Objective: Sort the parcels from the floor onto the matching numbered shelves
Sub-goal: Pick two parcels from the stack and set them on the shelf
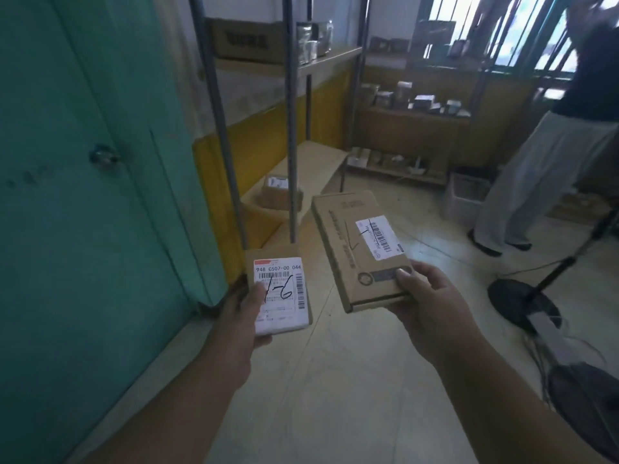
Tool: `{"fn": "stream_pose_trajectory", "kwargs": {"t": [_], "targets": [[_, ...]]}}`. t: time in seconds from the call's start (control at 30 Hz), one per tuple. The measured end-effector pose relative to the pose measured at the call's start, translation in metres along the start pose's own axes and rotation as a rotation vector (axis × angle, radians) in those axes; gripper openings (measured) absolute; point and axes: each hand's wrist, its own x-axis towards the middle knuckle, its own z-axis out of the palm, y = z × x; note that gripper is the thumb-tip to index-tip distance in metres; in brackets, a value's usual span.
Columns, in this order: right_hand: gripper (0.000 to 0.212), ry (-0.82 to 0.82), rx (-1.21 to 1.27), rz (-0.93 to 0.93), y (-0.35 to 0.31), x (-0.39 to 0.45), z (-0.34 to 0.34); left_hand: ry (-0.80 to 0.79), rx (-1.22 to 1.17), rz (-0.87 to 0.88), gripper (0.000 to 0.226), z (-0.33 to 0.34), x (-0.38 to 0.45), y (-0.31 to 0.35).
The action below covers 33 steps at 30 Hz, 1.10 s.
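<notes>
— Head view: what do the hands hold?

— The left hand [246, 311] grips a small parcel [280, 294], thumb across its white label, where "1-6" is written by pen. The right hand [423, 298] pinches a flat carton [360, 249] at its near end, thumb on top, fingers under it. Both parcels are in the air above the floor [335, 380].

— How to do this step well?

— I think: read each mark first, then find the shelf with the same number. The mark on the carton is too faint for me. The rack [291, 128] stands just ahead, one box [279, 195] on its low shelf.

— And the arms?

— Both forearms reach forward, half stretched, parcels tilted up to the eyes.
</notes>
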Motion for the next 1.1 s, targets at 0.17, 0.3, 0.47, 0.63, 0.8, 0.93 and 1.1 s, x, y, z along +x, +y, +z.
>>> {"fn": "stream_pose_trajectory", "kwargs": {"t": [0.17,0.3,0.47,0.63,0.8,0.93,1.1], "targets": [[0.043,-0.024,-0.033,0.048,-0.065,0.071,-0.054,0.006,0.003,0.001,0.05,0.109,0.044,0.01],[0.048,-0.087,-0.04,0.067,-0.094,0.135,-0.078,0.042,0.064,0.046,0.052,0.161,0.084,0.015],[0.044,-0.109,-0.041,0.121,-0.095,0.231,-0.08,0.095,0.071,0.065,0.057,0.186,0.15,0.016],[0.039,-0.107,-0.105,0.129,-0.111,0.332,-0.081,0.102,0.048,-0.011,0.041,0.226,0.251,0.023],[0.039,-0.063,-0.19,0.091,-0.152,0.417,-0.107,0.096,0.05,-0.009,0.032,0.304,0.336,0.036],[0.039,-0.038,-0.175,0.084,-0.175,0.482,-0.133,0.069,0.059,-0.027,0.036,0.362,0.387,0.045],[0.039,-0.156,-0.208,0.138,-0.181,0.589,-0.153,0.193,0.017,-0.007,0.042,0.409,0.444,0.036]]}}
